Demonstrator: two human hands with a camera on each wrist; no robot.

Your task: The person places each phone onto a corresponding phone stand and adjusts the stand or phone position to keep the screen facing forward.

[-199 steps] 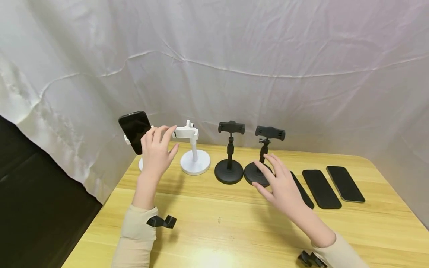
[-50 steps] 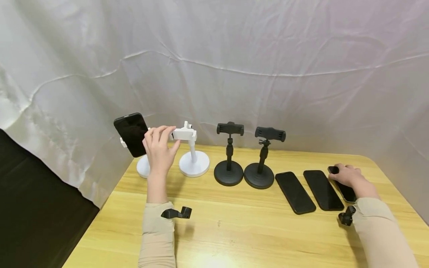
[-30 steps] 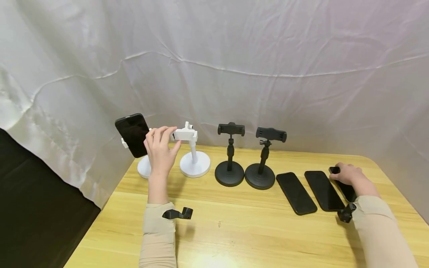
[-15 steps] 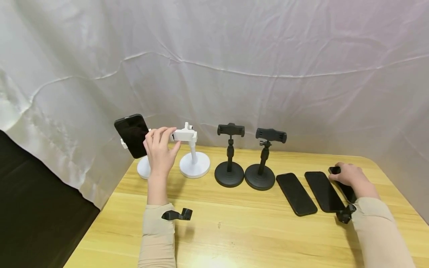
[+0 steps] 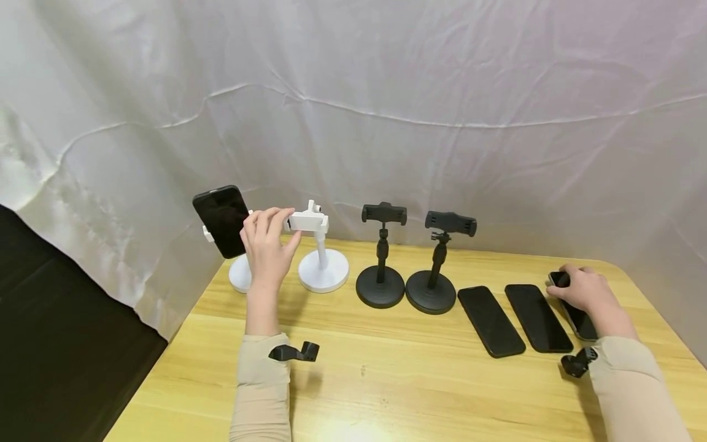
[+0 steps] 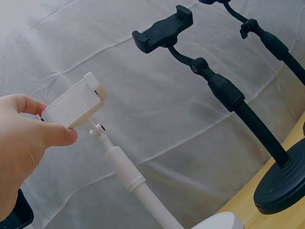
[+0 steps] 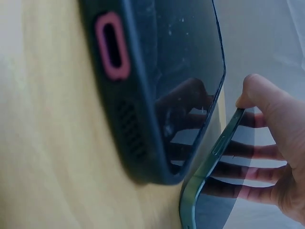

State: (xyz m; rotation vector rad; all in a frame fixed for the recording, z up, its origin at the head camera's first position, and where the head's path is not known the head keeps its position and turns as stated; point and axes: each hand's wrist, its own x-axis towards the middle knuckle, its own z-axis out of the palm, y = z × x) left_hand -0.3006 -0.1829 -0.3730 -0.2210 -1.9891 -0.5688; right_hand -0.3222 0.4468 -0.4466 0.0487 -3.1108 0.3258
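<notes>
My left hand [image 5: 269,248] holds the left end of the white phone stand's clamp [image 6: 71,104], thumb below and fingers above, while the round white base [image 5: 324,271] stands on the table. At the far right, my right hand [image 5: 590,291] grips the rightmost smartphone [image 5: 580,320] by its long edges. From the right wrist, that phone's greenish side edge [image 7: 209,164] shows with the thumb on it and the fingers across at its other side. The middle smartphone [image 5: 538,318] and another black smartphone [image 5: 491,321] lie flat to its left.
Behind my left hand, a first white stand [image 5: 240,274] bears an upright smartphone [image 5: 222,220]. Two black phone stands, one [image 5: 381,287] left of the other [image 5: 431,292], hold no phone. A pale curtain hangs behind the wooden table [image 5: 414,380].
Since the earliest frame, my right hand has moved from beside the black stand to the rightmost smartphone and taken hold of it. My left hand stays at the white clamp.
</notes>
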